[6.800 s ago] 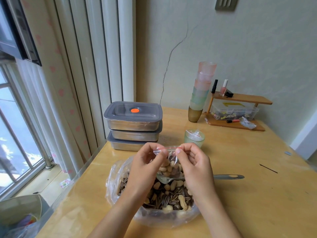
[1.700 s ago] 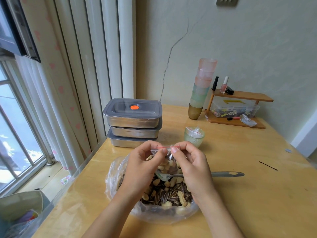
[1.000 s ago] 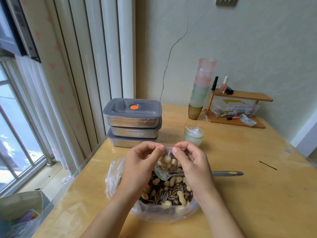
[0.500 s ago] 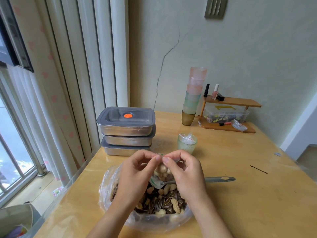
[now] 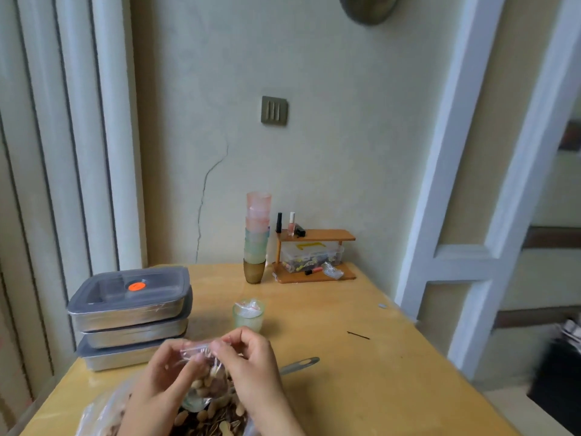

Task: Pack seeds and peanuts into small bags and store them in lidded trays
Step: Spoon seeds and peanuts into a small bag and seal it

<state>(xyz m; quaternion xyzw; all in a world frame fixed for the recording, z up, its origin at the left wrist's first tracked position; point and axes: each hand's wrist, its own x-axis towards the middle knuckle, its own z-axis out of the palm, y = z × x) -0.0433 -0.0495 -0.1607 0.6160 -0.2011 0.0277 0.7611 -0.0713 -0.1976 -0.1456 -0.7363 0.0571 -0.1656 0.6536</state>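
We are partway through one packing round. The small bag (image 5: 202, 368) has peanuts in it and is held up just above the large bag (image 5: 103, 415) of mixed seeds and peanuts at the near edge of the counter (image 5: 361, 391). Our left hand (image 5: 163, 382) pinches the small bag's top edge from one side, and our right hand (image 5: 251, 369) pinches it from the other, fingertips nearly meeting over the mouth. We judge this to be the sealing step: filling looks finished for this bag, and closing it comes before it goes into a tray.

Much is left. The large bag holds a good heap of nuts and seeds, so more small bags would need filling. The three lidded trays (image 5: 125, 313) stand stacked at the left of the counter, well apart from our hands, all with lids on, and the small bag has not yet been stored in one.

Several things we cannot settle. The frame is blurred, so the strip along the small bag's mouth may be pressed closed or only half so. The grey lids hide whatever the trays contain. The spoon (image 5: 298, 362) shows only its handle, the bowl being behind our right hand. The large bag is cut off by the bottom edge. The green cup (image 5: 248, 319) holds what seem to be spare little bags.
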